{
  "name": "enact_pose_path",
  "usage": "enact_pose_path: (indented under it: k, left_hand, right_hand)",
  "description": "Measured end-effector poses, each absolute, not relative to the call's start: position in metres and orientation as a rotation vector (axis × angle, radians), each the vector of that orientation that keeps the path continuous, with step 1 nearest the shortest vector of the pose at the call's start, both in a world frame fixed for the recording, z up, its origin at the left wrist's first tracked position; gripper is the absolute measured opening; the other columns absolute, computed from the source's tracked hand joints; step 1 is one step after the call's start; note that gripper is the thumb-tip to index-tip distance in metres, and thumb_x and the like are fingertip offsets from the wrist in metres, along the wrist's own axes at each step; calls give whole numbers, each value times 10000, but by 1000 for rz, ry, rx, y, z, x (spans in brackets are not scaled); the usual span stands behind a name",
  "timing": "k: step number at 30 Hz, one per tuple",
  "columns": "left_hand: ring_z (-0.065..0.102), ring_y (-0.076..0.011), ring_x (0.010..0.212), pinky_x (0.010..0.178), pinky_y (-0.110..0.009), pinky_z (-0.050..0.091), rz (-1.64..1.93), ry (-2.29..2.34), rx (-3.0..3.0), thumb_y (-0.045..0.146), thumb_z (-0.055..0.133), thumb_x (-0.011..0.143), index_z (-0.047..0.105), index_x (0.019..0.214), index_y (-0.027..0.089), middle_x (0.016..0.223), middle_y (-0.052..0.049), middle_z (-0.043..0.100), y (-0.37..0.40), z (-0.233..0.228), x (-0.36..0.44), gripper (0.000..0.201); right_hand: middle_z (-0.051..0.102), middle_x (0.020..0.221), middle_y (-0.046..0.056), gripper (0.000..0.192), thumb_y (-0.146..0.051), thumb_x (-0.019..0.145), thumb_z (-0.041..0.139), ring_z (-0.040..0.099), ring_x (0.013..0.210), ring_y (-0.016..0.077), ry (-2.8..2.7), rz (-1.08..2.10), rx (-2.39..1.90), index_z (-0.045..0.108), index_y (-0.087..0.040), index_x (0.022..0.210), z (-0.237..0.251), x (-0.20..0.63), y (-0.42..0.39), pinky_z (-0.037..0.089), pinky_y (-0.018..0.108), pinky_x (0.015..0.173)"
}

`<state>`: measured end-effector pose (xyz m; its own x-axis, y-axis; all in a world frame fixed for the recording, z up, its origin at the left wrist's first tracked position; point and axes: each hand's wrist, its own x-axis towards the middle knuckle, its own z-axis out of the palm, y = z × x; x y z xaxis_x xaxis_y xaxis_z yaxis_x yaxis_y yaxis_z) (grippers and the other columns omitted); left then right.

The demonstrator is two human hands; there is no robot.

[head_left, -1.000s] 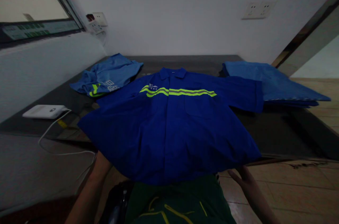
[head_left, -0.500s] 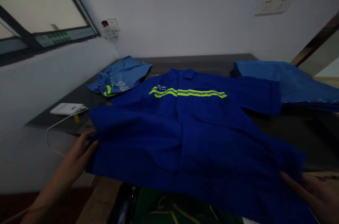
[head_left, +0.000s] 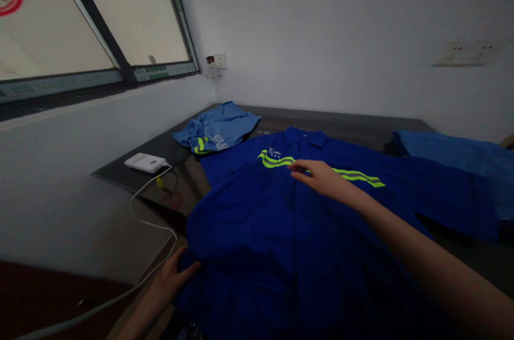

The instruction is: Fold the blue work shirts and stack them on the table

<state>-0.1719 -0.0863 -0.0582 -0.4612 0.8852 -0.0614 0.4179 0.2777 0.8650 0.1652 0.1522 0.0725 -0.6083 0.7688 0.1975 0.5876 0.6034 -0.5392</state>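
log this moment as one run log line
left hand: grips hem of blue shirt | right hand: flat on chest stripe | shirt: spread on table

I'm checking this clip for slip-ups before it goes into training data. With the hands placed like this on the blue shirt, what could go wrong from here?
The shirt hangs over the table edge, gripped only at its hem by the left hand; it may slide off. The right hand pressing near the stripes could drag in creases. The white cable trails beside the left hand and might snag.
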Motion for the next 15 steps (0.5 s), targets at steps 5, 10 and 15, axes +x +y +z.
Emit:
enact_pose_path:
  k: [5,10,15]
  left_hand:
    - [679,-326,929,827,-416,555,1095,2077,1035,582,662,600,714,841,221,925,-63,740,-101,-64,-177,438]
    - [621,-320,1081,919,-413,519,1259,2193,856,605,625,619,723,878,258,1038,-43,720,-125,-65,-189,444]
    - [618,-322,1077,833,-395,562,1249,2249,695,562,626,642,726,835,298,1025,-37,717,-138,-61,-185,342]
  right_hand:
    - [521,1360,164,475,-376,933,455,494,1242,285,-2531,532,-1537,487,-150,1350,48,50,240,380,407,1025]
    - [319,1499,183,608,-558,946,291,301,1360,382,-2543,525,-1761,331,-236,1460,10,29,266,247,659,1016]
    - [61,1581,126,710,-714,874,220,57,1399,463,-2414,467,-1957,190,-365,1491,-10,22,290,81,784,949]
